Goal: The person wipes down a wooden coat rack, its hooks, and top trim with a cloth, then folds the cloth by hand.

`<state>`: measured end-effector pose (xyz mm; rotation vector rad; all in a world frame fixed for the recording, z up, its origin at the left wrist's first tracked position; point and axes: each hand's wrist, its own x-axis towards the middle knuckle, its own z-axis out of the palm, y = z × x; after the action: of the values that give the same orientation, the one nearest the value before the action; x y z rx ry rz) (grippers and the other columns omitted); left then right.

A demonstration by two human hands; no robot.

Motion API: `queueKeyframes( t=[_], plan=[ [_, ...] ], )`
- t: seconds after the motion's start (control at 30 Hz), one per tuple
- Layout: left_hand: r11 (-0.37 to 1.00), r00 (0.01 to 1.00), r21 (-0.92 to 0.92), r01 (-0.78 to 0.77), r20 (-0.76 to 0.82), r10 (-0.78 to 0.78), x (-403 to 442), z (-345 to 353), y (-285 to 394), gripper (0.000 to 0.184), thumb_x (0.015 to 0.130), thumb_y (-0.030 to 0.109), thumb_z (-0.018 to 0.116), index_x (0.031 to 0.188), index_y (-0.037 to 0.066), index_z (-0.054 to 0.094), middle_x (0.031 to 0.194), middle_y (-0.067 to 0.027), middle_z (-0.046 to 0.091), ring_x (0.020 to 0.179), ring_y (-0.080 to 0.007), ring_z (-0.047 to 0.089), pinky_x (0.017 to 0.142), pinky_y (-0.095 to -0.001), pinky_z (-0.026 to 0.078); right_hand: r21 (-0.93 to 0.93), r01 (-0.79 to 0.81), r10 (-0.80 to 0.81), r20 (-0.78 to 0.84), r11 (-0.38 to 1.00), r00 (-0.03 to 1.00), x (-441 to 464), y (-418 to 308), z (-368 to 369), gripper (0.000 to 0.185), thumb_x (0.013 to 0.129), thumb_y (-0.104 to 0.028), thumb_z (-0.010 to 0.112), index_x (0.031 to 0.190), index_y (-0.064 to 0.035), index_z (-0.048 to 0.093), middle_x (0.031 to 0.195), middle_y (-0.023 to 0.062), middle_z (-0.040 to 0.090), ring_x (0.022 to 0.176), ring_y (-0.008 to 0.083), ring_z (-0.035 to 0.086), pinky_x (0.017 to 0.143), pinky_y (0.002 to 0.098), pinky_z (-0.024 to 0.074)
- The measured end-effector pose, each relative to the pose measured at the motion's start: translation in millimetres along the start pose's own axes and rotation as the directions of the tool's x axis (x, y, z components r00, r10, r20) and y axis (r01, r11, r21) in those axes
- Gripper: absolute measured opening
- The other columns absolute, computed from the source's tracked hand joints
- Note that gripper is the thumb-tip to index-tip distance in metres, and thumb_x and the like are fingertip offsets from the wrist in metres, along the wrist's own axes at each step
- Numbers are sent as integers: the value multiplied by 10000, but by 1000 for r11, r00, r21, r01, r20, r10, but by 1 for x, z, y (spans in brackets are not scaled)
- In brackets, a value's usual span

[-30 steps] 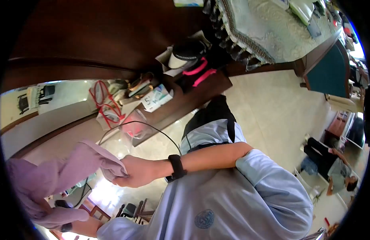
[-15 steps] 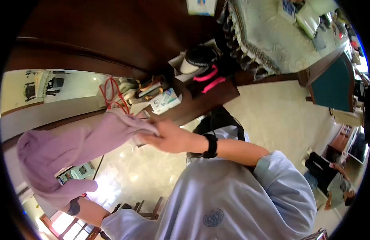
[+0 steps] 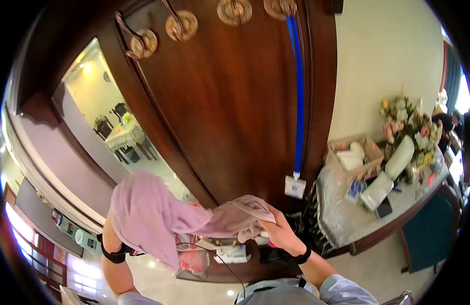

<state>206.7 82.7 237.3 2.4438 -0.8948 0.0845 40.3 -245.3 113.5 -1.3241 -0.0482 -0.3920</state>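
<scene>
While across the hands [image 3: 280,235], mauve cloth [image 3: 148,218]; beyond, white badge's [image 3: 295,188] illegible print.

The mauve cloth [image 3: 146,216] has shifted from the far left toward the middle of the view. The right grip [image 3: 283,235] is now past the white box [image 3: 232,254], farther right. The view tilts higher, bringing in hooks [image 3: 182,25], a blue lanyard [image 3: 300,101], flowers [image 3: 403,118] and a basket [image 3: 368,166].

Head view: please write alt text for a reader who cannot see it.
A person's right hand grips a draped mauve cloth, which hides the left hand. Behind is a brown wooden panel with round-based metal hooks.
</scene>
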Motion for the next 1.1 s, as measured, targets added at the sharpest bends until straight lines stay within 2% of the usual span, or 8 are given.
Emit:
queueKeyframes(
  t=[0.27, 0.33, 0.4, 0.53, 0.67, 0.83, 0.93, 1.1],
  plan=[
    [918, 912, 28, -396, -110, 396, 70, -20, 94, 610, 825, 128, 727, 1385, 49, 499, 1416, -77, 504, 1298, -212, 455, 1137, -325, 277, -161, 487, -483, 70, 858, 873, 39, -111, -5, 643, 934, -3, 492, 1488, -59, 171, 1364, 132, 424, 1209, 220, 475, 964, 349, 445],
    [772, 883, -429, -468, -187, 431, 98, -31, 119, 580, 845, 122, 725, 1369, 14, 501, 1376, -94, 538, 1268, -179, 486, 1115, -314, 317, -224, 699, -709, 48, 679, 704, 59, -126, -3, 668, 937, 0, 466, 1501, -10, 108, 1279, 227, 551, 1107, 263, 604, 909, 367, 486],
    [777, 737, 199, -597, -247, 629, 114, -43, 147, 620, 848, 113, 720, 1401, 8, 460, 1397, -91, 517, 1290, -180, 465, 1113, -307, 315, -202, 676, -632, 243, 709, 736, 63, -173, -8, 531, 890, 79, 486, 1411, -10, 433, 1205, 167, 613, 1021, 206, 630, 868, 320, 507],
    [638, 454, 238, -732, -528, 718, 130, -72, 180, 649, 834, 100, 728, 1411, 9, 444, 1375, -89, 531, 1276, -190, 476, 1115, -294, 305, -445, 758, -743, 258, 476, 618, 80, -229, -16, 502, 800, 92, 536, 1284, -34, 577, 1115, 176, 658, 1026, 229, 652, 868, 326, 500],
    [395, 689, -583, -710, -459, 562, 159, -105, 174, 564, 846, 93, 700, 1368, 29, 500, 1333, -101, 561, 1208, -199, 529, 1091, -306, 359, -717, 694, -857, 400, -72, 325, 87, -289, -15, 535, 749, 36, 565, 1278, -46, 572, 1092, 206, 657, 983, 341, 658, 849, 354, 499],
    [614, 506, 210, -760, -402, 763, 168, -137, 165, 459, 868, 125, 677, 1304, 44, 560, 1276, -99, 593, 1154, -208, 560, 1039, -308, 413, -776, 549, -837, 498, -311, 229, 107, -338, -18, 581, 749, -16, 573, 1325, -70, 527, 1073, 222, 645, 884, 381, 635, 805, 393, 503],
    [713, 691, -114, -692, -392, 607, 157, -134, 183, 412, 857, 147, 666, 1238, 12, 584, 1216, -131, 611, 1068, -249, 598, 967, -326, 458, -834, 436, -801, 499, -339, 331, 115, -352, -13, 587, 799, -23, 590, 1371, -106, 491, 1171, 222, 603, 1097, 377, 589, 957, 372, 438],
    [531, 287, 656, -536, -450, 846, 143, -135, 222, 429, 774, 200, 654, 1088, -81, 572, 1110, -220, 569, 920, -389, 597, 814, -403, 489, -768, 237, -751, 637, -596, 176, 152, -361, 12, 565, 744, -130, 614, 1301, -115, 527, 871, 255, 597, 847, 414, 608, 764, 469, 503]
  ],
)
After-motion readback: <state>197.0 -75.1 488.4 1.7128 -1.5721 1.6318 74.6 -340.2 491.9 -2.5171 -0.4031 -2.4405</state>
